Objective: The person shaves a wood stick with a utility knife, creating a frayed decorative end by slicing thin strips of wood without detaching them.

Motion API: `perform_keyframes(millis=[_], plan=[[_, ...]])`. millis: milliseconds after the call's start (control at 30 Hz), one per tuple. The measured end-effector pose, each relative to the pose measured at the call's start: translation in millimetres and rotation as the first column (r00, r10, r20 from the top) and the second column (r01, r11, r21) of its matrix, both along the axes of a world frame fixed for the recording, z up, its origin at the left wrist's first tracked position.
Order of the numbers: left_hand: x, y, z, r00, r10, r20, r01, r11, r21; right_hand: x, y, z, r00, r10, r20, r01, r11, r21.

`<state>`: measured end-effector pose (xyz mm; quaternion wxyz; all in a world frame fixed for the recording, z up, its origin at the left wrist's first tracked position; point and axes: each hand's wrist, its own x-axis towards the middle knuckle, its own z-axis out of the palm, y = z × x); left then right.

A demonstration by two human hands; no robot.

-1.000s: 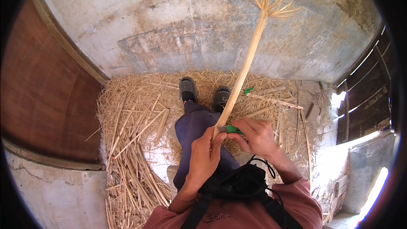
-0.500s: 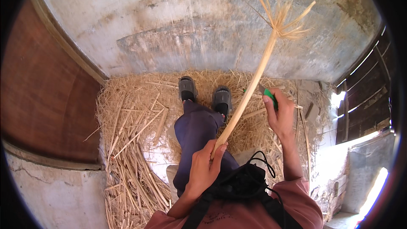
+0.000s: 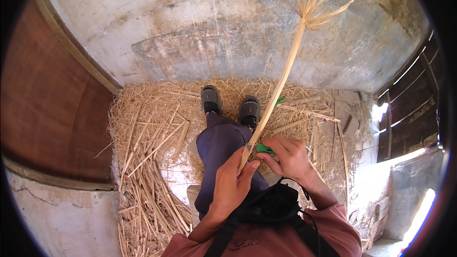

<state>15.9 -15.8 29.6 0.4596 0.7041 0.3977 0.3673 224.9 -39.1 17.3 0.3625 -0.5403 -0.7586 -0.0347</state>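
A long pale stalk [image 3: 281, 83] slants up and to the right from my lap, its far end splayed into stiff, frayed strands. My left hand [image 3: 232, 181] is closed around its near end. Just above that grip, my right hand [image 3: 288, 158] holds a green-handled knife [image 3: 264, 149]. The short blade lies against the stalk close to my left fingers; whether it has cut in, I cannot tell.
Shavings [image 3: 281, 162] litter the floor around my sandals [image 3: 211, 99]. Split sticks [image 3: 152, 195] are heaped at my left. A stained wall [image 3: 204, 43] rises ahead, a brown panel [image 3: 57, 100] stands left, and dark slats [image 3: 412, 104] stand right. A black bag [image 3: 271, 204] hangs at my chest.
My right hand has brought the knife down and left, from beside the stalk's middle to its near end. The stalk has tilted a little more upright, still in my left hand.
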Motion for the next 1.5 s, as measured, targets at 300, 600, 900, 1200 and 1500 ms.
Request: perform_keyframes(millis=[300,600,900,1200,1500], plan=[[0,-9,-10,0.998,0.04,-0.054,-0.038,0.999,0.037,6,8,9,0.993,-0.109,-0.041,0.111,0.992,0.061],[-3,-12,-9,0.998,0.04,-0.047,-0.037,0.997,0.071,10,6,12,0.994,-0.109,-0.019,0.11,0.992,0.063],[-7,-14,-12,0.996,0.039,-0.077,-0.034,0.998,0.06,15,6,17,0.995,-0.097,-0.021,0.097,0.995,0.001],[-17,-20,-28,0.994,0.045,-0.097,-0.038,0.996,0.078,47,14,7,0.966,-0.251,-0.064,0.252,0.967,0.019],[-27,-24,-27,0.985,0.019,-0.17,-0.018,1.0,0.006,67,25,-2,0.944,-0.315,-0.102,0.317,0.949,-0.002]])
